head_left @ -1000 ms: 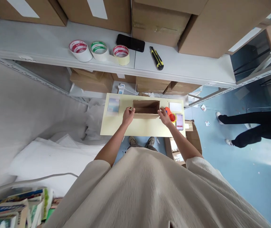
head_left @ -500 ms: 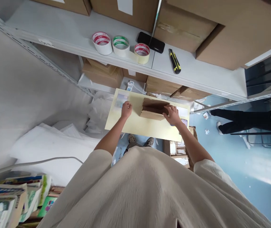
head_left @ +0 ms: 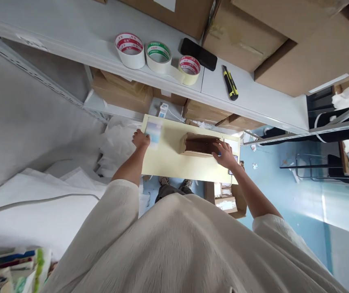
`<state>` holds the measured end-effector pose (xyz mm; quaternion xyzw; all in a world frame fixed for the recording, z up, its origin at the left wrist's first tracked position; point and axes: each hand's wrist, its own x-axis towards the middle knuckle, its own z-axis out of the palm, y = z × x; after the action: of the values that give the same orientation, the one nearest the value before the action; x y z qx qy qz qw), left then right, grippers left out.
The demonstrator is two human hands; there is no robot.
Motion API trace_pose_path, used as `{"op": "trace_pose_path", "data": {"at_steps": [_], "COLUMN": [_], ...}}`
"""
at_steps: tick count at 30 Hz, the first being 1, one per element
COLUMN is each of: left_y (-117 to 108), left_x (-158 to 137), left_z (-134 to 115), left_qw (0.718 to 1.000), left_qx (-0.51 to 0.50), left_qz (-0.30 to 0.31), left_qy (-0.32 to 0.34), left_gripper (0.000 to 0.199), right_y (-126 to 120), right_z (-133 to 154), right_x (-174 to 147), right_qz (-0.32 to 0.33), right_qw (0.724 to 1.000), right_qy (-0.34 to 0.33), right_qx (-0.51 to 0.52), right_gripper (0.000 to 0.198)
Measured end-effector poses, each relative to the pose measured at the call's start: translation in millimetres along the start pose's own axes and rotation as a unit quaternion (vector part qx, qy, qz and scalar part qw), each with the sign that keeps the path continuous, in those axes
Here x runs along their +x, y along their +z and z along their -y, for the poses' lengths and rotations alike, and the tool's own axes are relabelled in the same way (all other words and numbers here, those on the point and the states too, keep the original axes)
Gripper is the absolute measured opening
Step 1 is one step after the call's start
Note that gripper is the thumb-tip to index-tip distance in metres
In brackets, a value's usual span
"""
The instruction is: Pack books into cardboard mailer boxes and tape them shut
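Observation:
On a pale yellow tabletop stands a narrow open cardboard box, its dark inside facing up. My right hand is closed on the right end of this box, fingers over the rim and thumb on the near side. A bit of blue shows beside those fingers. My left hand is at the left end of the tabletop with its fingers curled, beside a pale blue and white sheet. What its fingertips hold, if anything, is hidden. A phone lies partly behind my right wrist.
On the shelf ahead lie several tape rolls, a black case and a yellow-black utility knife. Large cartons stand behind them. Below the table's right side is a carton of small packs. White foam sheets lie left.
My left hand has moved left, from over the tabletop to its left end beside the sheet. My right hand stays at the box's right end. The view has shifted slightly.

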<state>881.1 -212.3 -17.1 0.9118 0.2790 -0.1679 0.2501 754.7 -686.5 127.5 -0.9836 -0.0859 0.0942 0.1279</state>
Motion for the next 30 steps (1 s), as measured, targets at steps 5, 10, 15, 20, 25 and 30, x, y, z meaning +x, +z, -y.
{"op": "trace_pose_path", "data": {"at_steps": [5, 10, 15, 20, 25, 30], "left_y": [3.8, 4.6, -3.0, -30.7, -58.9, -71.8], "left_x": [8.5, 15.5, 2.9, -15.6, -47.2, -98.4], "left_z": [-11.3, -17.6, -19.8, -38.2, -58.7, -87.9], "left_qw": [0.998, 0.996, 1.000, 0.993, 0.926, 0.858], "left_qx": [0.051, 0.059, 0.006, -0.116, -0.359, -0.421], "left_qz": [0.005, 0.027, 0.009, 0.029, 0.011, 0.062], "left_qy": [-0.037, -0.053, -0.015, 0.013, 0.120, 0.288], "left_gripper": [0.061, 0.052, 0.032, 0.031, 0.034, 0.044], "right_y": [3.6, 3.1, 5.8, 11.0, 13.7, 16.1], "right_z": [0.0, 2.5, 0.2, -7.0, -13.3, -16.6], "right_x": [-2.1, -2.8, -4.3, 0.5, 11.8, 21.4], "right_qz": [-0.014, -0.008, -0.006, -0.005, -0.011, -0.008], "right_qw": [1.000, 1.000, 1.000, 0.999, 0.997, 0.994], "right_qy": [-0.018, -0.003, 0.004, -0.011, -0.028, -0.020], "right_qx": [-0.020, -0.024, -0.006, 0.032, 0.074, 0.111], "right_gripper": [0.061, 0.061, 0.066, 0.074, 0.084, 0.095]}}
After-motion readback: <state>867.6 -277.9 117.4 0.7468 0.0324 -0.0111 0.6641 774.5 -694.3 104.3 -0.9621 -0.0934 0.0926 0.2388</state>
